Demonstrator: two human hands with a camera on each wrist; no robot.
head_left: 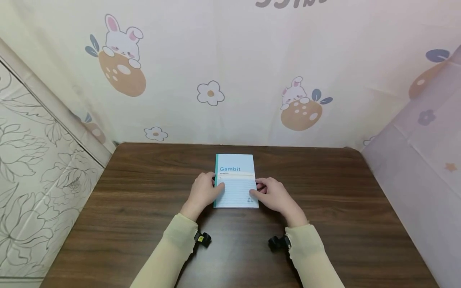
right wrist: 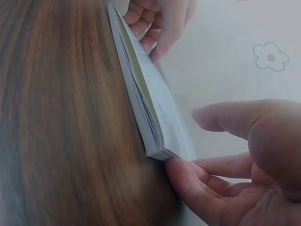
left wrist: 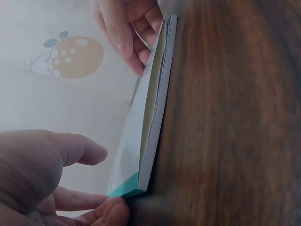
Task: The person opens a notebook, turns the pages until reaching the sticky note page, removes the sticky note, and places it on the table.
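A closed, light-blue and white notebook [head_left: 234, 182] with a teal spine and the word "Gambit" on its cover lies on the wooden table. At its spine side is my left hand [head_left: 204, 190], its fingertips touching the edge. The left thumb [left wrist: 87, 151] stands raised off the cover in the left wrist view. My right hand [head_left: 275, 194] is at the opposite edge, where its fingers touch the notebook's side near a corner. In the right wrist view the right thumb [right wrist: 221, 117] also hovers apart from the cover. The fingertips' undersides are partly hidden.
The dark brown wooden table [head_left: 151, 176] extends around the notebook. A pale curtain [head_left: 245, 116] with rabbit and flower prints hangs along its back edge, and another printed cloth [head_left: 428, 160] hangs at the right. Small black cameras [head_left: 203, 239] are strapped at both wrists.
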